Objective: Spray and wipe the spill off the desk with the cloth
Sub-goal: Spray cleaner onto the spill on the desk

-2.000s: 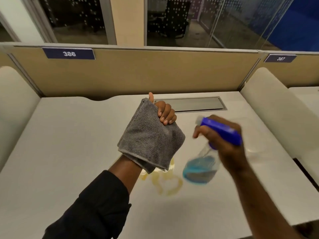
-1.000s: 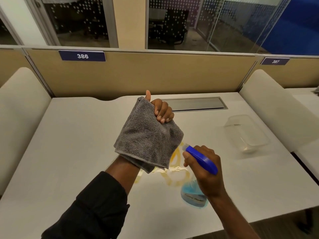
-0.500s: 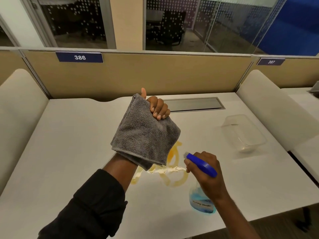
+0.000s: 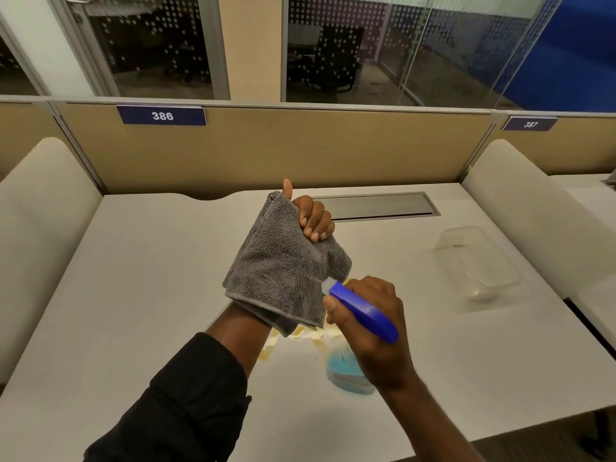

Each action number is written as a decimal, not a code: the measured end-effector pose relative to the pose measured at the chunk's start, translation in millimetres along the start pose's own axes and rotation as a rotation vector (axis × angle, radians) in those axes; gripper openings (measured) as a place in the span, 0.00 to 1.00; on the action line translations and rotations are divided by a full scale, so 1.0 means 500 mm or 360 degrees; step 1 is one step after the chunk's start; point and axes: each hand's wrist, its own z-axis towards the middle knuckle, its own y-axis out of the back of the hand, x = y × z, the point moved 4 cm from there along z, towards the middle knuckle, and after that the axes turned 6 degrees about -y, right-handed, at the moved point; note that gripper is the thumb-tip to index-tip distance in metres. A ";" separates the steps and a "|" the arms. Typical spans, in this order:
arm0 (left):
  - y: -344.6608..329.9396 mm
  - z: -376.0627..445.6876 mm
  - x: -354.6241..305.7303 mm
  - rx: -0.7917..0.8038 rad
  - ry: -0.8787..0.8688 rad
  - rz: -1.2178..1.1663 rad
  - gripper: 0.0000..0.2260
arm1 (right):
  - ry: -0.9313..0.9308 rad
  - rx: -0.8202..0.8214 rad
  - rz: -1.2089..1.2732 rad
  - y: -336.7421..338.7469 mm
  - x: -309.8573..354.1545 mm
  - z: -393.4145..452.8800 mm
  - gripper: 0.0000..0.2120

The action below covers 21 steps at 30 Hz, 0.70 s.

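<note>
Left hand (image 4: 311, 219) raised, fisted, thumb up; right hand (image 4: 370, 323) clenched lower.

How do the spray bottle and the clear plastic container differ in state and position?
The spray bottle holds blue liquid; the clear plastic container looks empty. The bottle is gripped by the right hand, while nothing touches the container, which lies on the desk to the right. The bottle has a blue spray head; the container has no lid. Both are see-through plastic.
</note>
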 end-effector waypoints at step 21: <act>0.024 0.004 -0.033 0.0225 -0.0013 -0.0002 0.37 | -0.0102 -0.0105 -0.0109 0.039 -0.098 -0.034 0.18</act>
